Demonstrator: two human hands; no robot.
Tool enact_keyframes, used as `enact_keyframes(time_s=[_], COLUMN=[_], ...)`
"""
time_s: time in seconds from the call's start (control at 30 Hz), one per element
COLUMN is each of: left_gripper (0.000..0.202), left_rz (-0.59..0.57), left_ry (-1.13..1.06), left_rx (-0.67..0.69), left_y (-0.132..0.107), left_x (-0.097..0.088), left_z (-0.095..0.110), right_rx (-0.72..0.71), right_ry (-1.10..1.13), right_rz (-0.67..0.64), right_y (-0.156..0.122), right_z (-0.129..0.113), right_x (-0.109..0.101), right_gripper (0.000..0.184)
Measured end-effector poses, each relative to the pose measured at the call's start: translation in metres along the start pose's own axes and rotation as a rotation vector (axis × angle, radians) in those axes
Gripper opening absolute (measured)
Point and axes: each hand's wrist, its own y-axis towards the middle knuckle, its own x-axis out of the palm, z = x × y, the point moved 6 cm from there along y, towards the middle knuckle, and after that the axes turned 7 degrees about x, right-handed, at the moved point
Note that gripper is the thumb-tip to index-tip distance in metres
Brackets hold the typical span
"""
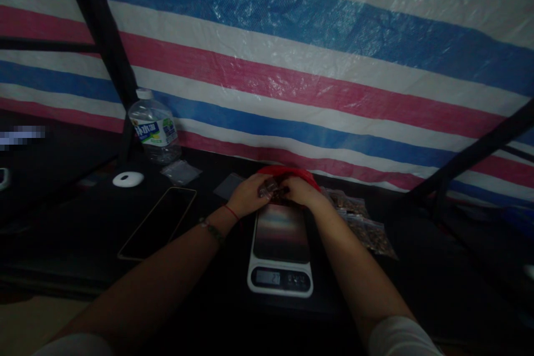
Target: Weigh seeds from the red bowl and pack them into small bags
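Note:
My left hand (249, 193) and my right hand (301, 191) meet just beyond the far edge of a white kitchen scale (280, 250), fingers curled round a small clear bag (270, 189) of dark bits. Behind both hands lies a red bag (287, 171), partly hidden. The scale's display (269, 276) is lit. A red string and a bead bracelet circle my left wrist.
Filled small clear bags (367, 228) lie right of the scale. A phone (157, 221), a white round object (128, 179), empty clear bags (180, 171) and a water bottle (153, 129) sit on the dark table at left. A striped tarp (317, 55) hangs behind.

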Motion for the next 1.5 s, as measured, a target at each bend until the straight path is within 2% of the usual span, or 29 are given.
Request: enact_keyframes(time_s=[0.2, 0.37, 0.6, 0.8, 1.17, 1.37, 1.5], left_gripper=[0.048, 0.043, 0.042, 0.043, 0.046, 0.047, 0.043], left_rz=[-0.060, -0.109, -0.097, -0.062, -0.016, -0.002, 0.010], left_ry=[0.018, 0.031, 0.059, 0.044, 0.003, -0.010, 0.005], left_rx=[-0.015, -0.011, -0.054, -0.115, -0.070, -0.036, -0.027], left_y=[0.000, 0.001, 0.001, 0.003, 0.005, 0.005, 0.005], left_x=[0.005, 0.009, 0.013, 0.014, 0.016, 0.016, 0.015], left_z=[-0.002, -0.001, -0.004, -0.008, -0.008, -0.007, -0.007], right_rx=[-0.037, -0.016, -0.055, -0.098, -0.068, -0.097, -0.127], right_ry=[-0.026, 0.015, 0.234, 0.404, 0.402, 0.358, 0.379], right_rz=[0.046, 0.110, 0.271, 0.281, 0.215, 0.354, 0.397], right_y=[0.003, 0.006, 0.002, -0.001, -0.003, -0.004, -0.007], right_z=[0.001, 0.009, 0.000, -0.013, -0.019, -0.024, -0.026], right_x=[-0.003, -0.008, -0.026, -0.026, -0.027, -0.034, -0.037], right_gripper=[0.027, 0.026, 0.021, 0.023, 0.027, 0.017, 0.009])
